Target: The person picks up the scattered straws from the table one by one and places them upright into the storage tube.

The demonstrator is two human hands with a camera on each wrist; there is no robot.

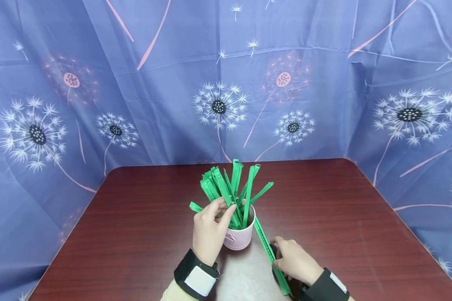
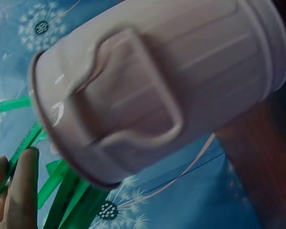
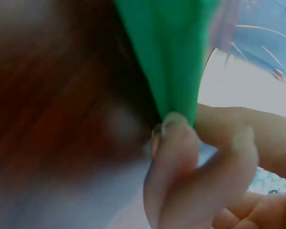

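A pink bucket (image 1: 238, 239) with a side handle stands mid-table, full of long, flat green packets (image 1: 249, 188) that fan out over its rim. In the left wrist view the bucket (image 2: 148, 90) fills much of the frame. My left hand (image 1: 211, 228) is at its left rim and pinches one green packet (image 2: 25, 143) between thumb and fingers; small print shows on it. To the right of the bucket, my right hand (image 1: 297, 259) grips another long green packet (image 1: 265, 240) that slants toward the front. The right wrist view shows this packet (image 3: 167, 52) blurred, at the fingertips.
The dark red wooden table (image 1: 135, 234) reaches back to a blue curtain (image 1: 165, 104) with dandelion prints, which also hangs along both sides. A black wrist strap (image 1: 196, 274) with a white patch sits on the left wrist, and another strap (image 1: 325, 288) on the right.
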